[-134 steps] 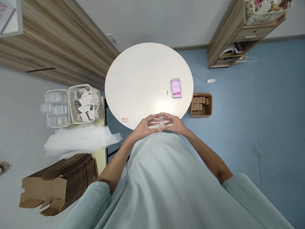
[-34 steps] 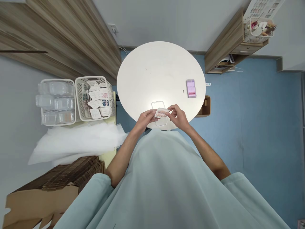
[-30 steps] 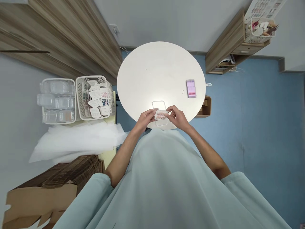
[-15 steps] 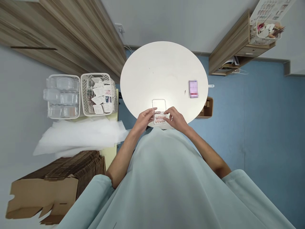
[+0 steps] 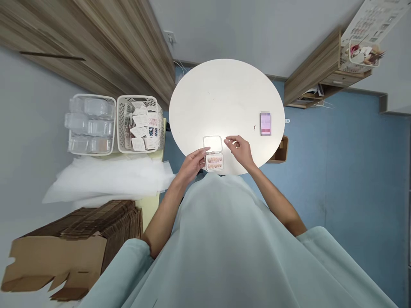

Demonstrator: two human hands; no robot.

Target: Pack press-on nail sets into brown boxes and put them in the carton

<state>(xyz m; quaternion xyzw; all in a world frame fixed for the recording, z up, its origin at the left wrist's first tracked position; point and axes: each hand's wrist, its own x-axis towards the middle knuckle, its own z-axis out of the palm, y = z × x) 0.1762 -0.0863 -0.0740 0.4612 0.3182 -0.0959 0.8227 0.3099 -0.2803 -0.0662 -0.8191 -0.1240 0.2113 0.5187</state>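
Observation:
A small clear plastic case (image 5: 222,161) lies at the near edge of the white round table (image 5: 231,85), its lid (image 5: 212,144) folded back away from me. Inside the base are two rows of pinkish press-on nails (image 5: 214,162). My left hand (image 5: 192,164) grips the case from the left, fingers closed around its hinge side, with one finger over the lid. Just right of the lid, apart from it, is my right hand (image 5: 240,149). Its thumb and fingertips come together in a pinch; whether anything small is between them I cannot make out.
A blurred pink-purple phone-like rectangle (image 5: 265,124) lies on the table's right side. At left stand a white basket (image 5: 119,124) of carded packets and another basket (image 5: 114,143) of clear boxes. White sheets (image 5: 109,177) and stacked cardboard boxes (image 5: 58,261) are nearer me.
My right hand has moved off the case, up and to the right of the lid, uncovering the nails. My left hand keeps its hold. The whole view has shifted slightly.

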